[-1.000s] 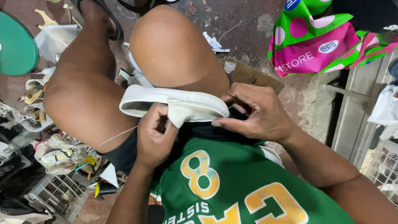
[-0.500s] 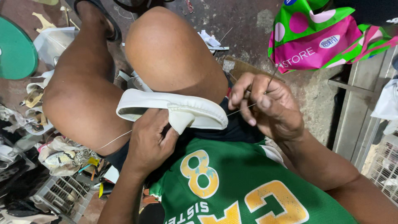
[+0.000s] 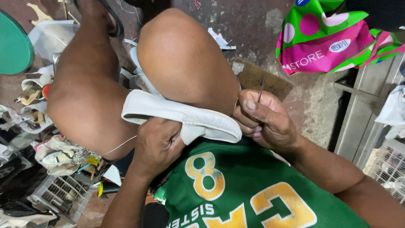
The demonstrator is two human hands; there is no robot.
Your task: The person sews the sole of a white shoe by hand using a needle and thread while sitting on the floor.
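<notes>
A white shoe (image 3: 177, 114) lies sideways across my lap, pressed between my knees (image 3: 185, 59) and my green shirt. My left hand (image 3: 158, 145) grips the shoe from below at its middle, fingers curled over the white edge. My right hand (image 3: 263, 120) is at the shoe's right end, pinching a thin metal needle (image 3: 260, 89) that points upward between thumb and forefinger. A pale thread (image 3: 120, 145) runs from under my left hand toward the left.
A pink and green bag (image 3: 329, 38) hangs at the upper right above a metal frame (image 3: 363, 109). Shoe parts, scraps and a wire basket (image 3: 55, 194) clutter the floor at left. A green round object (image 3: 12, 48) sits at the left edge.
My right hand has drawn away from the shoe's upper edge to its right end and raised the needle. The left hand keeps its grip on the shoe.
</notes>
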